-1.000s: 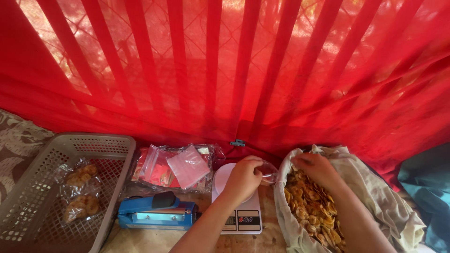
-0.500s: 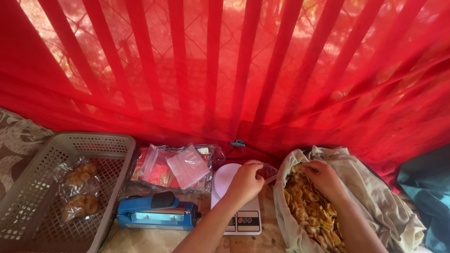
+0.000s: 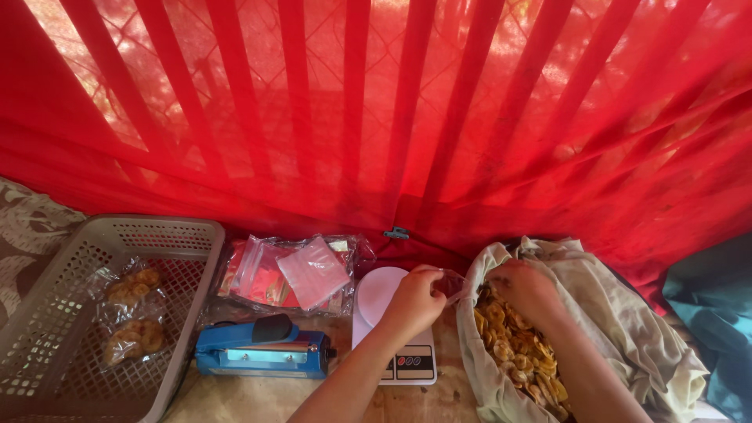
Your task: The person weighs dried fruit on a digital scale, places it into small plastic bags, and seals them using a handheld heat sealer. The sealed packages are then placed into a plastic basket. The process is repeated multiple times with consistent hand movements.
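My left hand (image 3: pixel 411 301) pinches the rim of a small clear plastic bag (image 3: pixel 452 281) and holds it over the edge of a white kitchen scale (image 3: pixel 389 325). My right hand (image 3: pixel 526 287) reaches into a big pale sack (image 3: pixel 627 329) full of yellow banana chips (image 3: pixel 517 352), fingers curled down among the chips at the sack's near-left side. Whether it grips chips is hidden.
A blue heat sealer (image 3: pixel 262 348) lies left of the scale. Behind it sits a pile of empty clear zip bags (image 3: pixel 301 270). A grey plastic basket (image 3: pixel 70 313) at the left holds two filled chip packets (image 3: pixel 129 313). Red cloth (image 3: pixel 376 117) hangs behind; a teal bag (image 3: pixel 717 313) lies at right.
My right hand has moved from the sack's top rim down into the chips. My left hand keeps the small bag in nearly the same spot by the scale.
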